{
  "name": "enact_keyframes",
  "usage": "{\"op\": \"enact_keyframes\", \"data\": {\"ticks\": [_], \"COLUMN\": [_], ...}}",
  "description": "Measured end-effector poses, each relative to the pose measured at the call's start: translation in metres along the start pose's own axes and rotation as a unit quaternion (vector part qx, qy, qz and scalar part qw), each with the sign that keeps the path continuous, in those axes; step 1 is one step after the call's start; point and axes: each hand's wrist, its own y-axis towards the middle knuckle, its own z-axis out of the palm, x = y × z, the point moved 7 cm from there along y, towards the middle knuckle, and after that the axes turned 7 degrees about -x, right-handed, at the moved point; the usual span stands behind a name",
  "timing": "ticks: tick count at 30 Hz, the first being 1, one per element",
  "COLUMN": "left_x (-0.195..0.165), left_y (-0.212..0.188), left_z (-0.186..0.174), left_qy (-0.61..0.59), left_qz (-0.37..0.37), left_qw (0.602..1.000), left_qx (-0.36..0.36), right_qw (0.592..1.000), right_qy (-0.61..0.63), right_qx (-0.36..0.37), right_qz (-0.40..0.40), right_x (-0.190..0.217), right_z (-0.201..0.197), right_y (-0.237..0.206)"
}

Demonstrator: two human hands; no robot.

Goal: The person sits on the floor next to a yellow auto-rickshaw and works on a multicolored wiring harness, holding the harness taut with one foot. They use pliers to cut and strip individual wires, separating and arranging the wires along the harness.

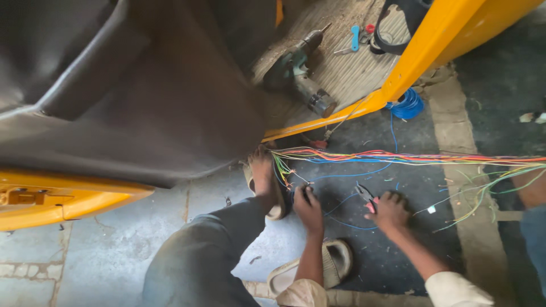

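Cordless drill lies on my ribbed vehicle floor, blue wire coil beside yellow frame, sandal below.

The left hand pinches thin coloured wires at six o'clock; the right hand grips red-handled pliers beside a loose blue wire; a green cordless drill lies at twelve o'clock.

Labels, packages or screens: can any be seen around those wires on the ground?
No packages, signs or screens show.
Small white tag: a pale square among the loose wires, right of the right hand; too small to tell whether it is a label.
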Motion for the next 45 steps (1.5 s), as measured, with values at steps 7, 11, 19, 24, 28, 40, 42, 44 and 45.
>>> {"op": "enact_keyframes", "data": {"ticks": [7,11,19,24,28,40,42,44,45], "left_x": [-0.017,-0.022,-0.040,-0.044,-0.042,-0.042,-0.044,-0.044,-0.044], "left_y": [-0.001,-0.001,0.001,0.002,0.002,0.004,0.004,0.005,0.006], "left_z": [-0.008,-0.009,-0.012,-0.013,-0.012,-0.014,-0.014,-0.013,-0.013], "left_qy": [0.008,-0.006,-0.007,-0.015,-0.012,0.002,0.024,0.004,-0.006], "left_qz": [0.122,0.110,0.122,0.138,0.127,0.122,0.150,0.171,0.181], "left_qw": [0.992,0.994,0.992,0.990,0.992,0.992,0.988,0.985,0.983], "left_qx": [-0.026,-0.026,-0.021,-0.030,-0.025,-0.007,-0.008,0.010,0.018], "right_qw": [0.976,0.825,0.908,0.919,0.898,0.899,0.912,0.919,0.906], "right_qy": [0.192,0.527,0.351,0.134,0.069,0.089,0.156,0.273,0.344], "right_qx": [-0.047,0.040,-0.035,-0.221,-0.284,-0.271,-0.221,-0.112,-0.009], "right_qz": [-0.092,-0.201,-0.228,-0.299,-0.329,-0.331,-0.308,-0.263,-0.246], "right_x": [0.018,0.064,0.102,0.116,0.123,0.120,0.111,0.101,0.099], "right_z": [0.020,0.005,-0.064,-0.119,-0.130,-0.123,-0.108,-0.081,-0.062], "right_y": [0.018,0.021,-0.012,-0.032,-0.035,-0.030,-0.022,-0.008,-0.001]}}
